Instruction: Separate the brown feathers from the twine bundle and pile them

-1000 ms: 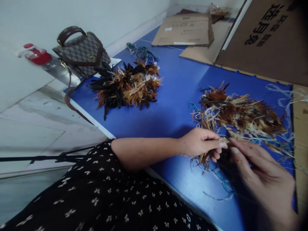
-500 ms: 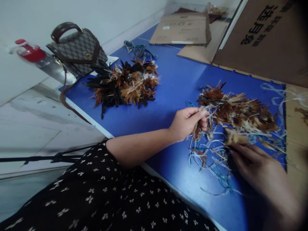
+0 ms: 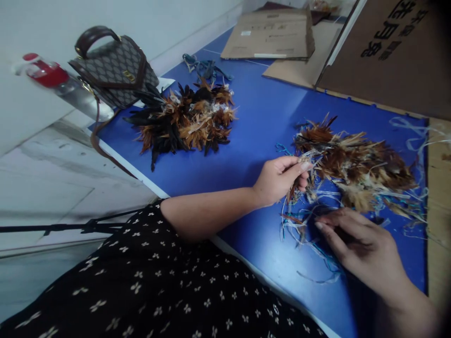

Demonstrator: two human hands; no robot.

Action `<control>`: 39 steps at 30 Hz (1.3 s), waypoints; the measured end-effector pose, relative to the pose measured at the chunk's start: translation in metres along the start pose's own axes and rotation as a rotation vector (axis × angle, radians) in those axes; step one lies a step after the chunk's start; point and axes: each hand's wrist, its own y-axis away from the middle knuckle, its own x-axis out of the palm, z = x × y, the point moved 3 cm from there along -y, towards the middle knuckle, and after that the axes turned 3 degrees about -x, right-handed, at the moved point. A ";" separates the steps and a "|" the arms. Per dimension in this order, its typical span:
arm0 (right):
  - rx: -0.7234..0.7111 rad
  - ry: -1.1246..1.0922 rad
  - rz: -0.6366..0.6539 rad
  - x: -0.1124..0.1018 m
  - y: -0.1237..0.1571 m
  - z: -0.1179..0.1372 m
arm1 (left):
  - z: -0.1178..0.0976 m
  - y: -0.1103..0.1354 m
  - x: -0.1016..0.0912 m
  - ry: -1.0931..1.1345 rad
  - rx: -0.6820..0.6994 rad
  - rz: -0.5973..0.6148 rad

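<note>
My left hand (image 3: 283,180) pinches a small bunch of feathers (image 3: 312,185) by its pale, stringy end, with brown feathers hanging below the fingers. My right hand (image 3: 362,249) is lower and to the right, its thumb and forefinger pressed close together. Whatever is between those fingertips is too small to make out. Under and beside both hands lie loose white and blue strings (image 3: 319,251). Just beyond them spreads a pile of brown feathers (image 3: 362,157), with a tuft of tan feathers (image 3: 357,197) on its near side.
A second heap of black and brown feathers (image 3: 190,119) lies left on the blue table (image 3: 257,117). Behind it are blue-green ties (image 3: 206,68), a handbag (image 3: 114,70) and a red-capped bottle (image 3: 66,89). Flattened cardboard (image 3: 268,35) and a large carton (image 3: 398,61) stand at the back.
My right hand has moved left and away from the tan tuft, toward the strings below my left hand. The left hand keeps its pinch. The whole view has shifted slightly.
</note>
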 end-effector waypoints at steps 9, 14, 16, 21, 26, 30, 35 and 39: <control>0.102 -0.004 0.184 0.015 0.009 -0.010 | -0.003 -0.001 0.000 -0.020 -0.007 -0.018; 0.124 0.159 -0.003 0.003 0.011 -0.016 | -0.001 -0.001 0.000 -0.014 -0.023 -0.020; 0.156 0.317 -0.095 -0.007 0.015 -0.019 | -0.001 -0.001 0.000 -0.005 -0.014 -0.013; 0.177 0.442 -0.172 -0.019 0.018 -0.023 | -0.003 -0.001 0.001 0.013 0.003 -0.002; 0.097 0.373 -0.205 -0.021 0.010 -0.010 | -0.005 0.001 0.003 -0.001 -0.051 -0.041; 0.026 0.146 -0.082 -0.007 0.008 -0.003 | -0.005 0.001 0.003 0.004 -0.031 -0.025; 0.089 0.216 0.045 0.014 0.008 -0.011 | -0.006 0.001 0.004 0.001 -0.041 -0.028; 0.126 0.179 -0.177 0.001 0.004 -0.006 | -0.013 0.002 0.003 0.011 0.008 -0.038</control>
